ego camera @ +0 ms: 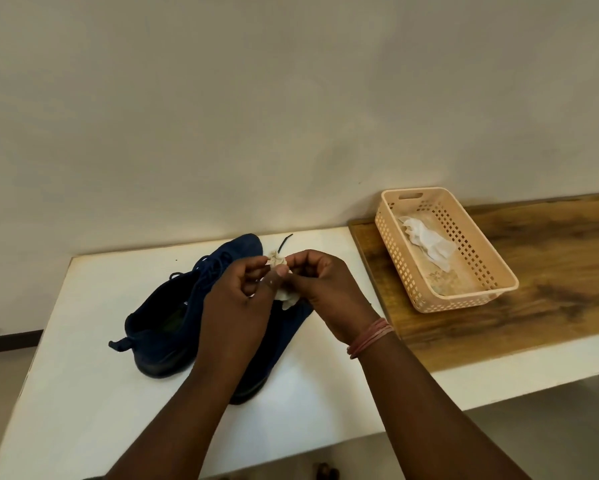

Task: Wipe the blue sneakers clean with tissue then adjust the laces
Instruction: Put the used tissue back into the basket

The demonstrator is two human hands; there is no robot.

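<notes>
Both hands meet above the sneakers [173, 317] on the white table [83, 393], left hand [237, 299] and right hand [329, 292] each pinching a crumpled tissue [280, 271] between them; basket [499, 271] with another tissue [426, 242] sits right.

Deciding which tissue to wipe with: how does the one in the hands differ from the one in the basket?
The held tissue is crumpled into a wad and looks greyish, pinched by left hand and right hand; the basket tissue lies loose, spread out and whiter in the peach basket. Both are thin paper.
</notes>
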